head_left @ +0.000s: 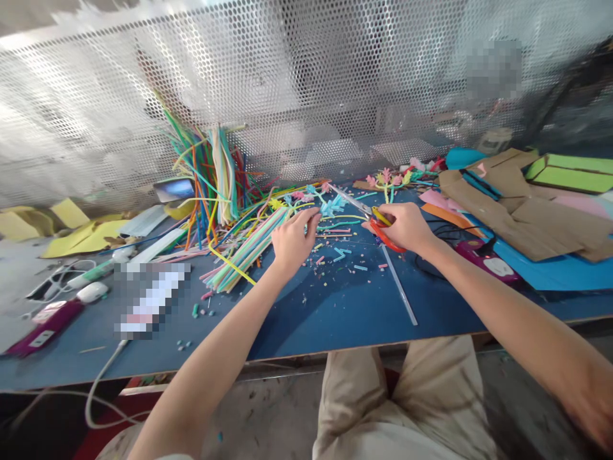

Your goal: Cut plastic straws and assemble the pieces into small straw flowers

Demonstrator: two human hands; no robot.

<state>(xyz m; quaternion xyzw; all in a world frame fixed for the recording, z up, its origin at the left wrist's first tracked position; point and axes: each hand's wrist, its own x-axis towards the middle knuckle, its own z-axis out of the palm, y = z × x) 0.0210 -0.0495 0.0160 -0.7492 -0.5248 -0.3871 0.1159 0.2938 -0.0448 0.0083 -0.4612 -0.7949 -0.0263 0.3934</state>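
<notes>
My right hand (405,227) grips a pair of scissors (383,225) with red-orange and yellow handles. Their long blades point up and to the left, over the pieces in the middle of the table. My left hand (295,241) has its fingers pinched together beside a light blue leafy piece (332,206); what lies between the fingertips is too small to make out. Under my left wrist side lies a bundle of pastel stems (246,255). Short blue cut bits (341,254) are scattered between the hands. A clear glue stick (400,287) lies below the scissors.
Upright coloured stems (204,185) stand against a perforated metal screen (268,83). Small pink and yellow flowers (385,179) sit at the back. Brown cardboard (522,211) and blue sheets (560,262) lie right, near a purple power strip (488,259). A phone (156,297) charges left.
</notes>
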